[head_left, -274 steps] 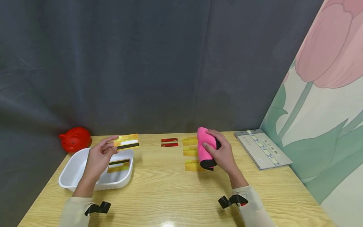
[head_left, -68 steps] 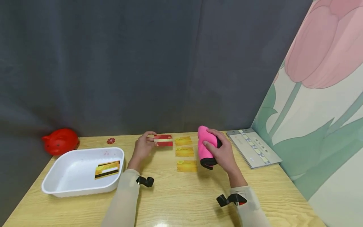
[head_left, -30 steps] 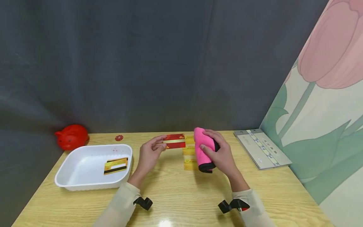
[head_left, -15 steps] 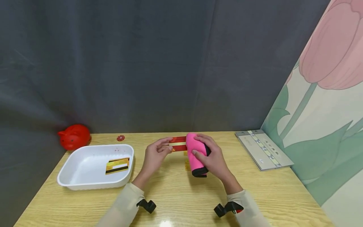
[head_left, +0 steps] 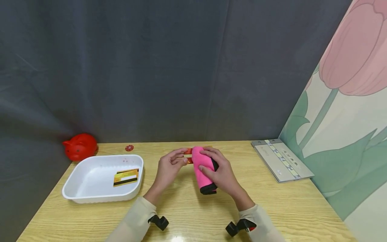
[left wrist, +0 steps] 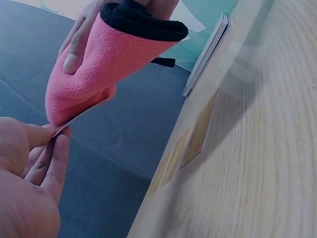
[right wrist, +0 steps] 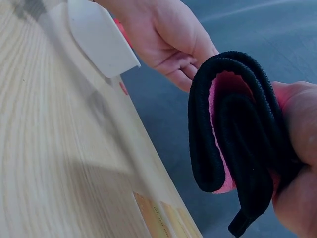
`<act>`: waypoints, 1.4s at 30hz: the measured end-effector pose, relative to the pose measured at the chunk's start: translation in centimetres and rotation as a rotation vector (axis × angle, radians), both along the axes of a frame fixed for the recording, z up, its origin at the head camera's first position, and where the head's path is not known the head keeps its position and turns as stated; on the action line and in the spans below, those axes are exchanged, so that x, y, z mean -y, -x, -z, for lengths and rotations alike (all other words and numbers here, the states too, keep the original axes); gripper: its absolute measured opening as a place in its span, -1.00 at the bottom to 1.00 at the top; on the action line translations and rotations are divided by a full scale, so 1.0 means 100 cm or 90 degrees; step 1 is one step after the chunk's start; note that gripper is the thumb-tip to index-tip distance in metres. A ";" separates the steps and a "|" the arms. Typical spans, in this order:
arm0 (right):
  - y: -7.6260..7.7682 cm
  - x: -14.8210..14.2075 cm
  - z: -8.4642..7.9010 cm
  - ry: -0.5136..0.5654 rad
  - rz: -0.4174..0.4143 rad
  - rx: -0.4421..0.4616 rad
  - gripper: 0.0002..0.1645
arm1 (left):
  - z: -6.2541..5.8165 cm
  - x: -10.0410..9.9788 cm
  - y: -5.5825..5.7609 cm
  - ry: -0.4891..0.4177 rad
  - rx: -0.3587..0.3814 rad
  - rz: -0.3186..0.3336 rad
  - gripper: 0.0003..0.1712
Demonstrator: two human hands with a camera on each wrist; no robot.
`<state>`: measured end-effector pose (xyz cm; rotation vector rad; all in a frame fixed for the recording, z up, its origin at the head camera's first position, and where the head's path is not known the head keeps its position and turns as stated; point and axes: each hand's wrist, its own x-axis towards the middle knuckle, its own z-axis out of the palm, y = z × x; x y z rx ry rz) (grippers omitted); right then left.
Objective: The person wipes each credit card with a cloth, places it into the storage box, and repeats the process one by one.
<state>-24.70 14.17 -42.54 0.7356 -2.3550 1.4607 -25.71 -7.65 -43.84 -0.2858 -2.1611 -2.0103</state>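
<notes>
Hands meet at the middle of the frame.
Left hand (head_left: 167,167) pinches a red card (head_left: 188,155); right hand (head_left: 219,171) grips a rolled pink cloth (head_left: 202,166) touching that card above the table (head_left: 187,208).

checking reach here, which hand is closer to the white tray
Left. The left hand pinches a red card just right of the white tray; the right hand grips the pink cloth farther right.
</notes>
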 end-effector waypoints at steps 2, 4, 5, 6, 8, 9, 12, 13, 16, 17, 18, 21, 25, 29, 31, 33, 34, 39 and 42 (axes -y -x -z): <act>-0.001 0.002 0.000 -0.007 -0.010 0.003 -0.42 | 0.001 -0.001 0.001 -0.003 -0.002 0.011 -0.61; -0.002 0.003 0.000 -0.012 -0.016 0.010 -0.40 | 0.002 -0.001 0.001 -0.009 -0.008 0.019 -0.61; -0.003 0.004 -0.001 -0.013 -0.019 0.012 -0.40 | 0.003 -0.001 0.001 -0.012 -0.011 0.022 -0.61; -0.004 0.004 -0.001 -0.014 -0.021 0.014 -0.40 | 0.003 -0.002 0.002 -0.014 -0.013 0.023 -0.61; -0.004 0.005 -0.001 -0.018 -0.024 0.012 -0.40 | 0.003 -0.002 0.001 -0.013 -0.013 0.019 -0.61; -0.003 0.005 0.000 -0.020 -0.025 0.010 -0.41 | 0.003 -0.002 0.001 -0.011 -0.012 0.016 -0.61; -0.003 0.007 0.000 -0.027 -0.028 0.005 -0.42 | 0.003 -0.002 0.001 -0.003 -0.006 0.011 -0.61; -0.003 0.007 0.000 -0.028 -0.028 0.003 -0.41 | 0.003 -0.002 0.001 -0.001 -0.006 0.010 -0.61; -0.003 0.008 -0.001 -0.027 -0.023 0.009 -0.41 | 0.002 -0.003 0.000 0.003 -0.006 0.011 -0.62; -0.003 0.007 0.000 -0.028 -0.019 0.010 -0.40 | 0.002 -0.003 -0.001 0.003 -0.008 0.013 -0.62; -0.003 0.007 0.000 -0.028 -0.015 0.010 -0.40 | 0.002 -0.003 -0.001 0.003 -0.009 0.016 -0.63; 0.000 0.003 0.000 -0.022 -0.002 0.008 -0.39 | 0.002 -0.003 -0.001 0.006 -0.012 0.020 -0.62; 0.005 -0.004 0.002 -0.008 0.019 0.004 -0.39 | 0.000 -0.003 -0.003 0.013 -0.011 0.016 -0.62; 0.011 -0.014 0.003 -0.009 0.056 0.008 -0.40 | -0.002 -0.002 -0.004 0.013 -0.019 0.004 -0.64; 0.013 -0.018 0.003 -0.012 0.072 0.011 -0.40 | -0.002 -0.001 -0.003 0.011 -0.027 -0.003 -0.65; 0.014 -0.022 0.002 -0.013 0.082 0.012 -0.40 | -0.001 0.000 -0.002 0.013 -0.030 -0.014 -0.66; 0.015 -0.023 0.001 -0.014 0.087 0.013 -0.39 | -0.001 0.001 -0.001 0.015 -0.029 -0.022 -0.67; 0.015 -0.030 -0.002 -0.013 0.107 0.027 -0.38 | 0.001 0.006 0.001 0.020 -0.011 -0.045 -0.73; 0.015 -0.033 -0.003 -0.005 0.109 0.033 -0.38 | 0.001 0.009 0.001 0.025 -0.001 -0.041 -0.76</act>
